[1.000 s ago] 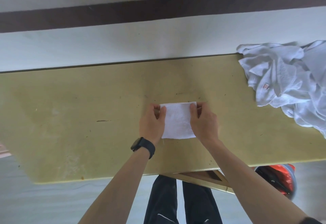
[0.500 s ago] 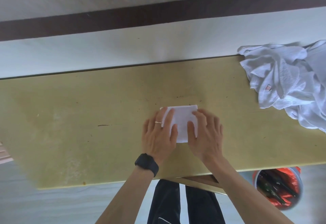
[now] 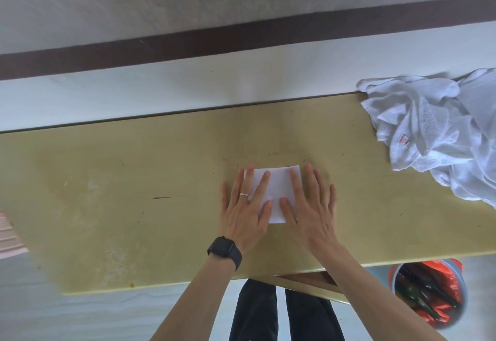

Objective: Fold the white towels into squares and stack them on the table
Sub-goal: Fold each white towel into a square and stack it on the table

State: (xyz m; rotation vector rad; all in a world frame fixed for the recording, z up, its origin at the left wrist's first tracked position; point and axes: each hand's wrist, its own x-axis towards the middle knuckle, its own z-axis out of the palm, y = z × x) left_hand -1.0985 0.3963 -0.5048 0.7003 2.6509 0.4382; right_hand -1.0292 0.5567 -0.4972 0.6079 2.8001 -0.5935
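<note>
Seen from above, a small folded white towel (image 3: 276,193) lies flat on a worn yellow-green table (image 3: 134,193), pinned between and partly under two hands. The left hand (image 3: 245,211), wearing a ring and a black wristwatch (image 3: 225,251), and the right hand (image 3: 310,206) both lie palm-down with fingers straight and spread, pressing the towel's left and right edges. Well off to the right of the right hand, a crumpled heap of white towels (image 3: 440,136) sits at the table's far corner.
</note>
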